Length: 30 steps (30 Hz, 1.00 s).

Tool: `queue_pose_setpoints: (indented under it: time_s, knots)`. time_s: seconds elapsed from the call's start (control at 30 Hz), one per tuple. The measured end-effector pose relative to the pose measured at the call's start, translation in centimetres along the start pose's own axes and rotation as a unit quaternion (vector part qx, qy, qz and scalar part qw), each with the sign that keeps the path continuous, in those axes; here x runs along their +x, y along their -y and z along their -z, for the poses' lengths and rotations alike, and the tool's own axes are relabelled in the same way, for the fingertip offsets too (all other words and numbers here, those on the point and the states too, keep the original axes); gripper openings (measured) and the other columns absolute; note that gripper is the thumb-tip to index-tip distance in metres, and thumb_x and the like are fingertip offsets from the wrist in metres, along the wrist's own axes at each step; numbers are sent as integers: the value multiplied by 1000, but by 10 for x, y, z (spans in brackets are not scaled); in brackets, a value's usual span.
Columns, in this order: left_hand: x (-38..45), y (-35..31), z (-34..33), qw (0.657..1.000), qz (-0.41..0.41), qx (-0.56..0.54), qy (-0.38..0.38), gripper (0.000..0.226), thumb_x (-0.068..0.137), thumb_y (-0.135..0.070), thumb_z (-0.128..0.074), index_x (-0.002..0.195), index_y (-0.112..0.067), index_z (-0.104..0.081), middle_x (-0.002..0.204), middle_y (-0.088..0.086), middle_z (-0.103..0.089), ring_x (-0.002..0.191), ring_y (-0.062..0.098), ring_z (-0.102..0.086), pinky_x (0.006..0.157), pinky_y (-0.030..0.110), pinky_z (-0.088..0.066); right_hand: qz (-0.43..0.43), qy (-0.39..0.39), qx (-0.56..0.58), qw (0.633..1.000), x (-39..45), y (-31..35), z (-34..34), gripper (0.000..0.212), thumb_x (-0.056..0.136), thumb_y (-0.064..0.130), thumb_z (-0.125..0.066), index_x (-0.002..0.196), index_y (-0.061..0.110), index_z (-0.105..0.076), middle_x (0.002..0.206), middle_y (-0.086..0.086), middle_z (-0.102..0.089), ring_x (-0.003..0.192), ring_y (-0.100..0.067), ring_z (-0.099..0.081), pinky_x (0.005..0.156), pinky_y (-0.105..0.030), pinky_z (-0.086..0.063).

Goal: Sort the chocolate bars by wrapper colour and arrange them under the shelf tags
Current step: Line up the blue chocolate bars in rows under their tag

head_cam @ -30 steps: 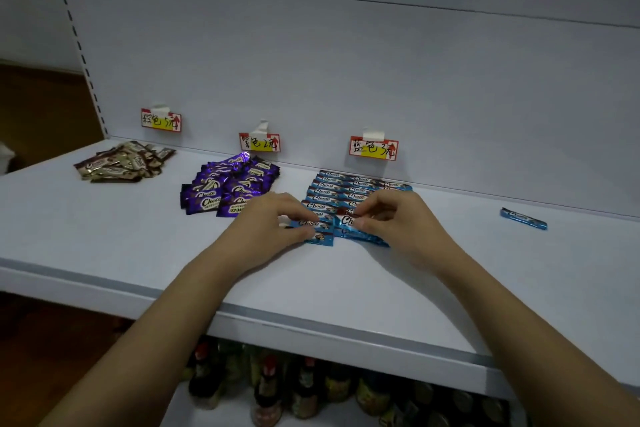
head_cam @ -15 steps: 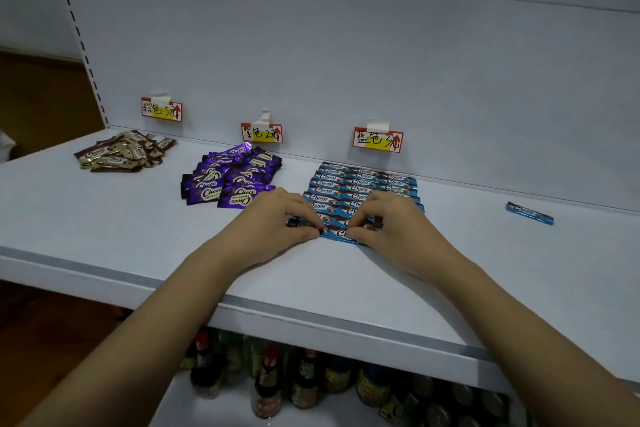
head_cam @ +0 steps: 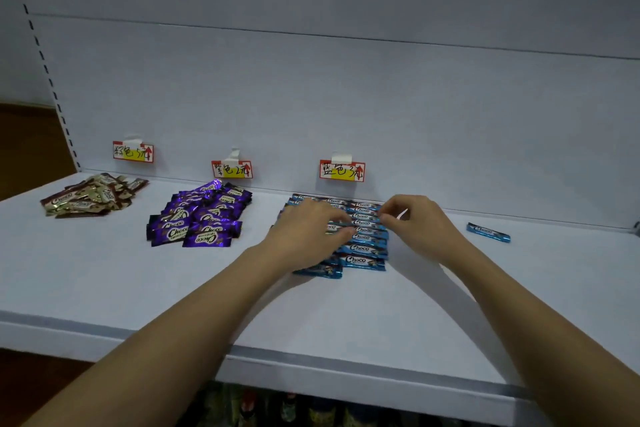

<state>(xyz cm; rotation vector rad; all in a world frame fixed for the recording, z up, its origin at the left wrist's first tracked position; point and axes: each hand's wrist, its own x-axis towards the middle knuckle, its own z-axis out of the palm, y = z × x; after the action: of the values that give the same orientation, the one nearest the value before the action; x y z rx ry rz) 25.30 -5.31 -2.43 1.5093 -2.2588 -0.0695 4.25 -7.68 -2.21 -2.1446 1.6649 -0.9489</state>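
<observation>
Blue bars [head_cam: 363, 248] under the blue tag [head_cam: 342, 170]: my left hand [head_cam: 304, 236] and right hand [head_cam: 417, 224] have moved rearward from the front rows, fingers seemingly pinching one bar; one stray bar [head_cam: 488, 232] remains unsorted

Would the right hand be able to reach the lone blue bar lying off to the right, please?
Probably yes: the lone blue bar lies on bare shelf just right of the right hand, nothing between them.
</observation>
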Motion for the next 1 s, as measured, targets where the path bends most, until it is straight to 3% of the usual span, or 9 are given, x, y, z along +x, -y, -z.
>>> queue_pose_setpoints:
  time_s: [0.17, 0.3, 0.4, 0.57, 0.73, 0.87, 1.0]
  knots:
    - [47, -51, -28, 998, -17, -10, 59, 49, 94, -60, -42, 134, -35, -53, 142, -3, -51, 127, 22, -46, 103, 41, -38, -69, -55, -63, 994, 10, -65, 56, 12, 92, 17, -59, 90, 26, -67, 91, 7, -66, 76, -3, -56, 62, -21, -41]
    - [83, -85, -55, 995, -36, 3, 89, 51, 94, -60, -39, 137, -35, -50, 145, -1, -47, 132, 23, -41, 105, 40, -34, -161, -120, -71, 977, 0, -126, 88, 17, 92, 8, -56, 98, 17, -70, 97, -2, -65, 80, -18, -56, 71, -28, -39]
    - [107, -106, -75, 994, -43, 7, 96, 52, 94, -59, -38, 138, -33, -48, 146, -2, -46, 133, 23, -40, 104, 41, -34, -212, -106, -52, 970, -2, -149, 97, 20, 91, 14, -62, 109, 12, -70, 95, -3, -64, 87, -19, -55, 75, -26, -36]
    - [135, -130, -100, 991, -47, 27, 123, 52, 95, -58, -36, 139, -32, -47, 145, -2, -46, 132, 24, -40, 101, 41, -33, -209, -29, -109, 971, 5, -152, 87, 18, 88, 22, -64, 103, 19, -73, 96, 0, -62, 102, -21, -53, 78, -27, -42]
    - [140, -136, -109, 991, -51, 26, 122, 50, 96, -57, -37, 137, -30, -49, 139, 1, -51, 126, 24, -45, 97, 41, -37, -187, -64, -65, 978, 5, -150, 88, 7, 82, 14, -71, 85, 19, -68, 86, 4, -64, 81, -13, -57, 56, -19, -37]
    - [133, -131, -100, 993, -50, 21, 107, 51, 95, -56, -39, 139, -31, -46, 142, -1, -49, 129, 24, -43, 101, 41, -35, -164, -84, -18, 983, 5, -144, 90, 9, 83, 14, -73, 81, 20, -67, 81, 5, -66, 69, -2, -56, 52, -14, -34]
    - [119, -116, -81, 995, -43, 12, 86, 50, 95, -55, -40, 140, -32, -46, 142, -1, -48, 130, 22, -43, 103, 42, -36, -148, -101, 20, 984, 1, -135, 91, 8, 84, 14, -73, 82, 21, -68, 84, 4, -69, 77, -10, -62, 59, -18, -41]
